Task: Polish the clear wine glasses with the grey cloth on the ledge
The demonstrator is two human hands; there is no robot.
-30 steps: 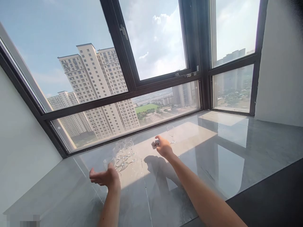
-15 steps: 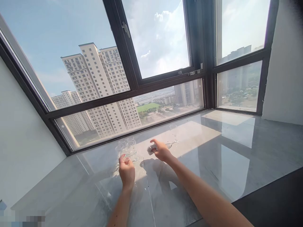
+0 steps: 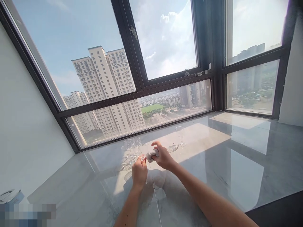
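Closing in on each other, the two hands now meet over the middle of the stone ledge (image 3: 236,164). A second ago they were well apart. The left hand (image 3: 139,171) lay open and palm-up off to the left, and the right hand (image 3: 164,158) was stretched toward the far side.

Half a second ago the left hand curled shut at the edge of the group of glasses (image 3: 129,147). It has since drawn back from them, with its fingers wrapped round what looks like the stem of one wine glass (image 3: 144,150) (clear glass against a bright surface, so its outline is faint). The right hand has swung in from the right, its fingers bunched tight round a small white cloth (image 3: 151,154), as they were throughout.

The cloth now sits right against the held glass, just above the left hand's knuckles. As I judge it, that contact means the wiping of this glass is starting rather than finished.

The other glasses stand close together just behind the hands, near the window frame (image 3: 142,91). A lone glass (image 3: 180,132) stands apart to the right in the sunlit patch.
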